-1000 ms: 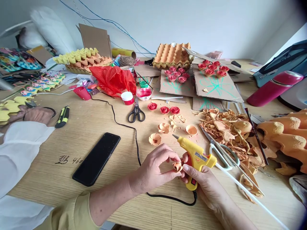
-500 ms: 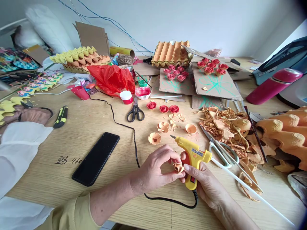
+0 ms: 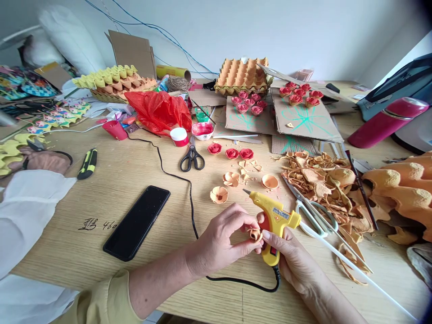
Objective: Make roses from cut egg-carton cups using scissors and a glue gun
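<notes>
Between the fingertips of my left hand (image 3: pixel 224 240) is a small rolled flower (image 3: pixel 255 235) of unpainted orange egg-carton pulp. My right hand (image 3: pixel 297 258) grips a yellow hot glue gun (image 3: pixel 275 218) whose nozzle points up and to the left; its thumb and fingertips also touch the flower's right side. A white glue stick (image 3: pixel 357 267) trails from the gun's back, and a black cord leaves its handle. Just beyond my hands lie a flat petal cup (image 3: pixel 219 195), another petal cup (image 3: pixel 231 179) and a round pulp cup (image 3: pixel 270 181).
Black scissors (image 3: pixel 192 158), red-painted flowers (image 3: pixel 232 153) and a bowl of red paint (image 3: pixel 202 130) stand beyond. A phone (image 3: pixel 137 222) lies left, pale-handled scissors (image 3: pixel 315 218) and pulp scraps (image 3: pixel 313 175) right. At far left, another person's hand (image 3: pixel 49 161) holds scissors.
The whole view has shifted slightly, with things appearing a little farther right. My hands keep the same hold on the flower and glue gun. At far left, the other person's scissors show more.
</notes>
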`<state>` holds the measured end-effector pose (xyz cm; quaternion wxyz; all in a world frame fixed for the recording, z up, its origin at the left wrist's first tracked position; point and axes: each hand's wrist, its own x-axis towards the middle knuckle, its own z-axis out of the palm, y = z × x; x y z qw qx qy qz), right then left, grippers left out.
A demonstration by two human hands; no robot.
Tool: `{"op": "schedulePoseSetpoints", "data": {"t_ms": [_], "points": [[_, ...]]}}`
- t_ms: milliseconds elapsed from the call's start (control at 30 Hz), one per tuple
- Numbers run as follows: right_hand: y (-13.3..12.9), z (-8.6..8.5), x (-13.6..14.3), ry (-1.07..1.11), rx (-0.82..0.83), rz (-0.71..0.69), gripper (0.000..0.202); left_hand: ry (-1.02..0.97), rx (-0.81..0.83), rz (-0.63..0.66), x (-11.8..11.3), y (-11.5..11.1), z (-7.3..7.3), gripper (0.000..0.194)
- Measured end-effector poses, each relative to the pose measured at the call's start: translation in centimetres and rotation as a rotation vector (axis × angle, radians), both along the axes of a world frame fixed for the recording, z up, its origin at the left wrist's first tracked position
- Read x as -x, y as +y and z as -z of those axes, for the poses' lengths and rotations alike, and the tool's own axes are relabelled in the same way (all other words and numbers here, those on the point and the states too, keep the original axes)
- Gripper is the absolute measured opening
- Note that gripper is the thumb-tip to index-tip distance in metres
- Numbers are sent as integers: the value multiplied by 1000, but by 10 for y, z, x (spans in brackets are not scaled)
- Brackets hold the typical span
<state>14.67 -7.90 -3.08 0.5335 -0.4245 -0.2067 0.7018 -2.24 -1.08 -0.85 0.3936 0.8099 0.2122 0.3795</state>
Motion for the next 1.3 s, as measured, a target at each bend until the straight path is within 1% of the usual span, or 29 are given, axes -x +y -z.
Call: {"op": "schedulePoseSetpoints", "data": {"t_ms": [133, 333, 467, 733, 967, 1133, 1300], "points": [[1, 0, 0, 2, 0, -4, 38, 25, 13, -34, 0, -1, -2, 14], [2, -1, -1, 21, 16, -4, 40, 33, 45, -23, 0, -1, -2, 15], [1, 1, -1, 32, -20, -20, 41, 46, 62, -22, 1, -1, -4, 17], [-3, 3, -1, 40, -33, -24, 37, 37, 76, -12, 0, -2, -3, 19], [-1, 1, -1, 48, -64, -23, 42, 35, 50, 0, 1, -1, -1, 19], [-2, -2, -1, 22, -74, -28, 42, 43, 24, 26, 1, 1, -2, 17], [-3, -1, -1, -19, -81, -42, 41, 65, -15, 58, 1, 2, -4, 13]]}}
